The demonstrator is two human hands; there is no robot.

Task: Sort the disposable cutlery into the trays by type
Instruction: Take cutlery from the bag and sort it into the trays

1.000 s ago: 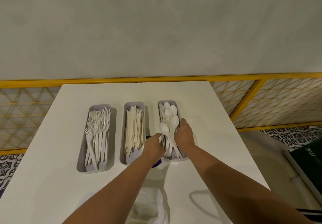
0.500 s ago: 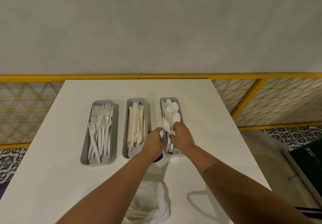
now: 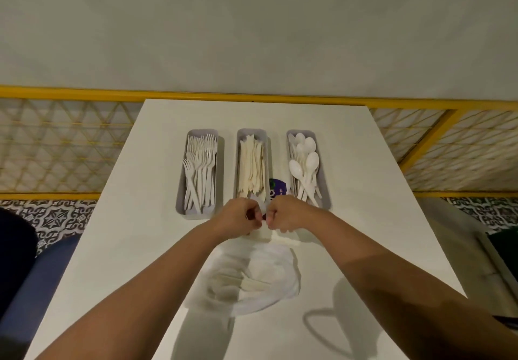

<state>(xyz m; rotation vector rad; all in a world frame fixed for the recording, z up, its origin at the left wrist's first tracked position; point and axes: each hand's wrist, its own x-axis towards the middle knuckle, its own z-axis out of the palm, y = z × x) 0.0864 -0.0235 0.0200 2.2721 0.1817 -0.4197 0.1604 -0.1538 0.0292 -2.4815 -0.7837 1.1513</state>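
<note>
Three grey trays stand side by side on the white table (image 3: 364,191). The left tray (image 3: 180,191) holds white forks (image 3: 200,169), the middle tray (image 3: 251,132) holds cream knives (image 3: 252,166), and the right tray (image 3: 325,191) holds white spoons (image 3: 305,166). Just in front of the middle tray, my left hand (image 3: 238,218) and my right hand (image 3: 288,214) meet with curled fingers. Both pinch the top edge of a clear plastic bag (image 3: 269,264). The bag lies under my wrists with several cream pieces of cutlery (image 3: 244,282) inside.
A purple printed label (image 3: 277,190) shows between the middle and right trays. A yellow railing with mesh (image 3: 70,146) runs behind and beside the table. A dark blue seat (image 3: 33,281) is at the lower left, and patterned floor tiles lie beyond the table's edges.
Both hands have drawn back from the spoon tray to the front of the middle tray. They now pinch the plastic bag's edge. The spoons stay in their tray.
</note>
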